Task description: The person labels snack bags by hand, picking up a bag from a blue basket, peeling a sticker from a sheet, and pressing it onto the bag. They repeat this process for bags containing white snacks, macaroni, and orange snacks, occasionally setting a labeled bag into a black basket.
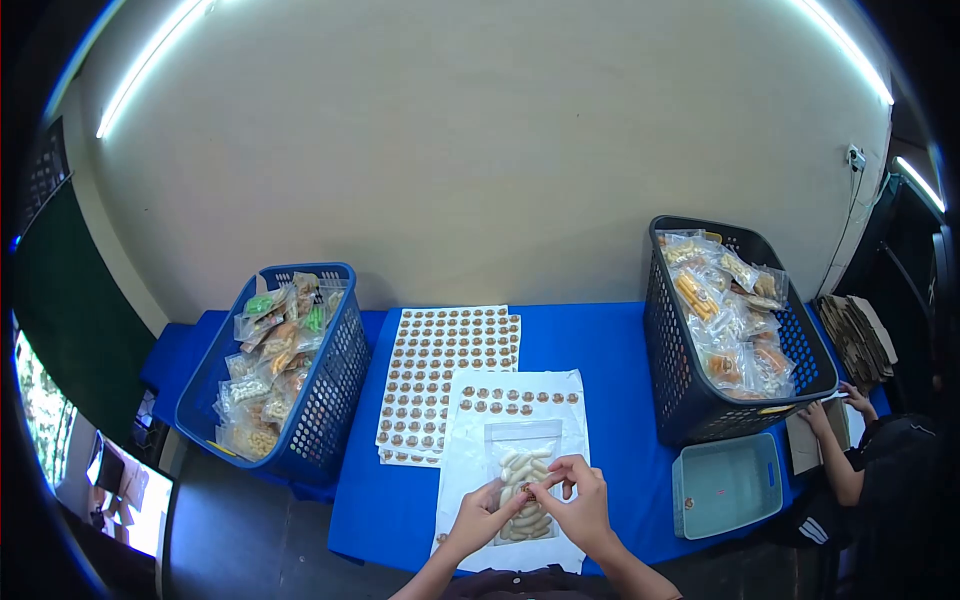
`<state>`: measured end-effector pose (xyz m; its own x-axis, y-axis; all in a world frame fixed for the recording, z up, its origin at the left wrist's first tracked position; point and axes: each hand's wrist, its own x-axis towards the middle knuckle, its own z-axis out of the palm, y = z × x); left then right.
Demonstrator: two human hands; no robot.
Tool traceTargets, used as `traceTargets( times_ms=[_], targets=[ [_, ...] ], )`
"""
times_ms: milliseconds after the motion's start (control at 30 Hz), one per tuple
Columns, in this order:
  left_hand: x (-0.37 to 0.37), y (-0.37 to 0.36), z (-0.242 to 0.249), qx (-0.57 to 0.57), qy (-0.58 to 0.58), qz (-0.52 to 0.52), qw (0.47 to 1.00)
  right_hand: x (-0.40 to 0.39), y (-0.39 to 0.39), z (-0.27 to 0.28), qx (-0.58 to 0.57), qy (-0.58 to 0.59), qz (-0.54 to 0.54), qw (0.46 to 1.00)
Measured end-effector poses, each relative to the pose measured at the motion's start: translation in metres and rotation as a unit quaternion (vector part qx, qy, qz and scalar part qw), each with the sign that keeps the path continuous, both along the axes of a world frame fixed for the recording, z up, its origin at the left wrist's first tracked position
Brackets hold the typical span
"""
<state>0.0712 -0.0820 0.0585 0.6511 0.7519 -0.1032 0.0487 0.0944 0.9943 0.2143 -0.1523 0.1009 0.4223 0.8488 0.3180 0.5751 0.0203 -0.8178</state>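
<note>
A clear zip pouch filled with white oblong pieces lies flat on a partly used white sticker sheet. Over the pouch's middle, the fingertips of both my hands meet at a small round brown sticker. My left hand reaches in from the pouch's left edge, its thumb and fingers pinched toward the sticker. From the other side, my right hand has thumb and forefinger closed at the same spot, its other fingers curled. The fingertips partly cover the sticker and some white pieces.
Fuller sticker sheets lie behind on the blue tablecloth. A blue basket and a dark basket, both full of packed pouches, flank them. A grey-green tray sits front right, beside another person's hands and flattened cardboard.
</note>
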Motion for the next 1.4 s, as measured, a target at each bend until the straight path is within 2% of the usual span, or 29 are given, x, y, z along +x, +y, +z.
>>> traceTargets(
  times_ms=[33,133,233,333,433,633,867,933,1067,1200,1300,1400],
  targets=[
    [0.000,0.001,-0.004,0.003,0.009,-0.002,1.000,0.000,-0.001,0.001,0.002,-0.024,-0.008,1.000],
    [0.001,-0.001,0.003,-0.075,-0.057,0.020,0.995,0.007,0.000,0.004,0.027,0.019,-0.028,0.999],
    [0.001,0.001,0.003,-0.092,-0.055,0.004,0.994,0.014,0.004,-0.010,0.045,0.181,-0.006,0.982],
    [0.002,-0.001,0.015,-0.082,-0.045,-0.004,0.996,0.011,0.004,-0.014,0.008,0.235,0.042,0.971],
    [0.007,-0.001,0.002,-0.085,-0.085,-0.002,0.993,0.010,0.009,-0.035,-0.024,0.284,0.099,0.953],
    [0.014,-0.003,-0.011,-0.113,-0.077,0.050,0.989,0.012,0.009,-0.039,-0.031,0.260,0.116,0.958],
    [0.021,0.004,-0.018,-0.117,-0.071,0.072,0.988,0.010,0.005,-0.048,-0.095,0.221,0.107,0.965],
    [0.022,0.006,-0.019,-0.150,-0.060,0.065,0.985,0.007,0.005,-0.057,-0.047,0.280,0.086,0.955],
    [0.020,0.003,-0.010,-0.137,-0.056,-0.002,0.989,0.008,0.008,-0.066,0.001,0.389,0.052,0.920],
    [0.020,0.002,-0.008,-0.146,-0.062,-0.020,0.987,0.009,0.006,-0.060,-0.019,0.409,0.037,0.912],
    [0.020,-0.001,-0.018,-0.152,-0.088,-0.039,0.984,0.010,0.007,-0.058,-0.026,0.259,0.025,0.965],
    [0.019,-0.001,-0.020,-0.146,-0.094,-0.056,0.983,0.011,0.006,-0.072,-0.023,0.296,-0.006,0.955]
  ],
)
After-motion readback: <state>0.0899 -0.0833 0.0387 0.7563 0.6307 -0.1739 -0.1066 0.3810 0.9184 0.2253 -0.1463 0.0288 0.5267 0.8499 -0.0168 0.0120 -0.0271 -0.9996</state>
